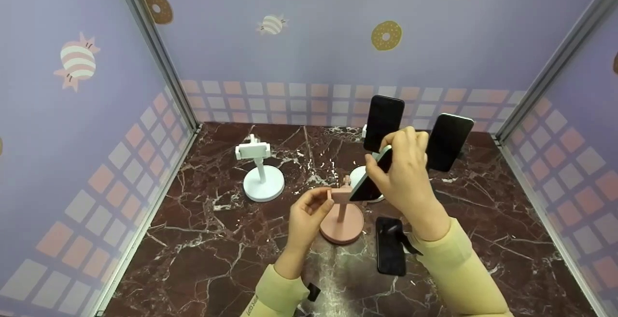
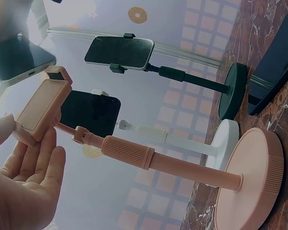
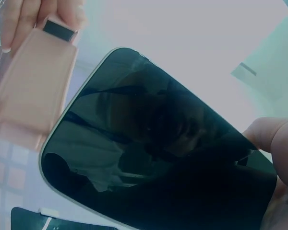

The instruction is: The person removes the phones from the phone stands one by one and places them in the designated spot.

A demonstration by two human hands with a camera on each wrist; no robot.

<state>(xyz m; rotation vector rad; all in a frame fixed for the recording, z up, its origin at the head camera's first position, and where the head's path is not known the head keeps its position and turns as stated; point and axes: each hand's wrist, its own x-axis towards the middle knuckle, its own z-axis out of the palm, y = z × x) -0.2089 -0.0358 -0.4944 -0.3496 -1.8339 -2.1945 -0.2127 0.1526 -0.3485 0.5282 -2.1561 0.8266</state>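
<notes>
My left hand pinches the clamp end of a pink phone stand between thumb and fingers; the clamp holder is tilted and holds no phone. My right hand grips a smartphone with a pale green edge by its upper end. The lower end of this phone overlaps the right side of the clamp in the head view. Up close in the right wrist view, the dark phone screen hides part of the scene behind it, and the pink clamp shows at upper left.
A white phone stand without a phone is at the left. Behind the pink stand, a black phone sits on another white stand. Further right, a phone sits on a dark green stand. One more black phone lies flat on the marbled table.
</notes>
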